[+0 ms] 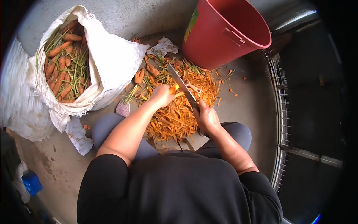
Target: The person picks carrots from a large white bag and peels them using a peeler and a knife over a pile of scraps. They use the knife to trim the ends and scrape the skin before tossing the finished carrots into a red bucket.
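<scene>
My left hand (162,96) is closed around a carrot (173,89), whose bright orange end sticks out toward the blade. In my right hand (207,118) is the handle of a large knife (182,83); its long blade points up and left, beside the carrot. Beneath both hands spreads a heap of carrot peelings (175,115). A peeler (193,87) with a pale orange handle lies on the heap, just right of the blade. Several unpeeled carrots (152,69) rest at the heap's upper left edge.
A white woven sack (115,56) full of carrots and green stalks stands at the upper left. Behind the heap is a tall red bucket (212,41). A metal mesh frame (282,100) runs along the right side. A blue object (32,183) sits at the lower left.
</scene>
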